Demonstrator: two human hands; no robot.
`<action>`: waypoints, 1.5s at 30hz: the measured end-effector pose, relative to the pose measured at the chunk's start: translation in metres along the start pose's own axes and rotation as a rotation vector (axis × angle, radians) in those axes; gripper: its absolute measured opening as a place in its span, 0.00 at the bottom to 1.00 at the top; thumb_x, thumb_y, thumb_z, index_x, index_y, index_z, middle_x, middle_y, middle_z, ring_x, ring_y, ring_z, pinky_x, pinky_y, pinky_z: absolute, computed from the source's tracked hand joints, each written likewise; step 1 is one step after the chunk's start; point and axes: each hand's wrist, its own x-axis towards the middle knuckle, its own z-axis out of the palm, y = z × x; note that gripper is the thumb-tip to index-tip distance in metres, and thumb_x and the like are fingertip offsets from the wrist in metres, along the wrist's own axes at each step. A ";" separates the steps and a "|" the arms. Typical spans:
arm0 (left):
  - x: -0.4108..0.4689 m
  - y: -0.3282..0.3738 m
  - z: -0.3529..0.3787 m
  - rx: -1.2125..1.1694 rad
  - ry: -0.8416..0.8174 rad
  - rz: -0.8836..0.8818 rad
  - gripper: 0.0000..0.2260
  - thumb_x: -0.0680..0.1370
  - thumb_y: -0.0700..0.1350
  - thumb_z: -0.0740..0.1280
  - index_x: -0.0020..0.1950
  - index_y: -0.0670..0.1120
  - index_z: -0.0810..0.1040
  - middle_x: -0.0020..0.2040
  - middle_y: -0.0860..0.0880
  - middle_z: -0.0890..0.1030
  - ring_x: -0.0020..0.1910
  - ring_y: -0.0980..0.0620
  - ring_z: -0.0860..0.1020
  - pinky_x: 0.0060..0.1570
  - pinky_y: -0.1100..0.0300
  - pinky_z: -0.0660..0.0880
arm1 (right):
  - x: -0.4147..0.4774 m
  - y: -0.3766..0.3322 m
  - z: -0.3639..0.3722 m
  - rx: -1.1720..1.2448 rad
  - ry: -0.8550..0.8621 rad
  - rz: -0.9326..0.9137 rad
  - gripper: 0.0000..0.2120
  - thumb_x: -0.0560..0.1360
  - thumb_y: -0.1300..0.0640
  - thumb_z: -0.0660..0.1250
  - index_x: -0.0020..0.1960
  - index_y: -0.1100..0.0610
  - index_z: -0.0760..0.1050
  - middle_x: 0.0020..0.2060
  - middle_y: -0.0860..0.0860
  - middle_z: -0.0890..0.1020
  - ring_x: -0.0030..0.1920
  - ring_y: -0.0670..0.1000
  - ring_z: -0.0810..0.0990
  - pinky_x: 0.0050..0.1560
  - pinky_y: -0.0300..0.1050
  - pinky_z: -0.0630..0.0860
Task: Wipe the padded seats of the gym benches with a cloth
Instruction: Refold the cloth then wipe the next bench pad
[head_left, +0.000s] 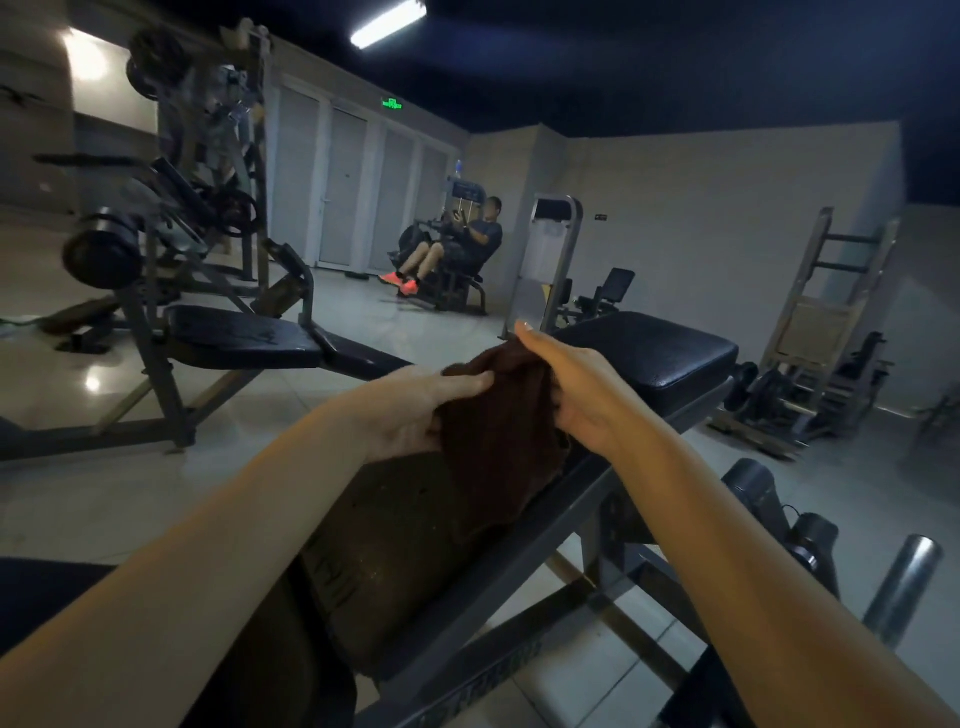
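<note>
We note left hand (410, 410) and right hand (587, 389), each grip clamped on the dark brown towelling cloth (498, 431), gathering it over the one o'clock end of the worn brown padded bench seat (405, 561), presumably to refold it.

Dim gym hall. Dark ceiling (675, 52), one white fluorescent tube light (387, 23) lit. Pale grey walls (701, 218); glossy pale tiled floor (104, 493) throwing glare. White panelled doors (343, 192) on far wall, green illuminated exit sign (392, 104) above. Grey steel plate-loaded weight machine (208, 156) left; tan wooden ladder-framed rack (831, 291) right.
</note>
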 end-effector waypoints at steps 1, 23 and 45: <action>0.002 0.001 -0.001 -0.020 0.085 0.047 0.29 0.72 0.49 0.72 0.71 0.45 0.70 0.62 0.46 0.79 0.62 0.46 0.77 0.65 0.47 0.73 | -0.001 -0.002 -0.002 0.013 -0.043 0.023 0.18 0.73 0.50 0.73 0.57 0.60 0.82 0.50 0.56 0.86 0.50 0.52 0.85 0.52 0.47 0.81; -0.020 0.030 0.003 0.882 0.359 0.484 0.23 0.76 0.41 0.72 0.70 0.49 0.75 0.66 0.51 0.77 0.65 0.53 0.74 0.64 0.62 0.67 | -0.023 -0.002 -0.029 -0.965 0.181 -0.425 0.06 0.71 0.49 0.77 0.46 0.46 0.81 0.40 0.42 0.82 0.39 0.37 0.78 0.34 0.28 0.70; 0.033 0.008 0.046 -0.007 0.264 0.231 0.11 0.79 0.42 0.68 0.61 0.49 0.75 0.57 0.49 0.81 0.55 0.54 0.80 0.61 0.53 0.75 | -0.006 -0.016 -0.071 -0.321 0.621 -0.500 0.08 0.77 0.50 0.71 0.42 0.52 0.77 0.36 0.45 0.79 0.40 0.44 0.78 0.46 0.38 0.75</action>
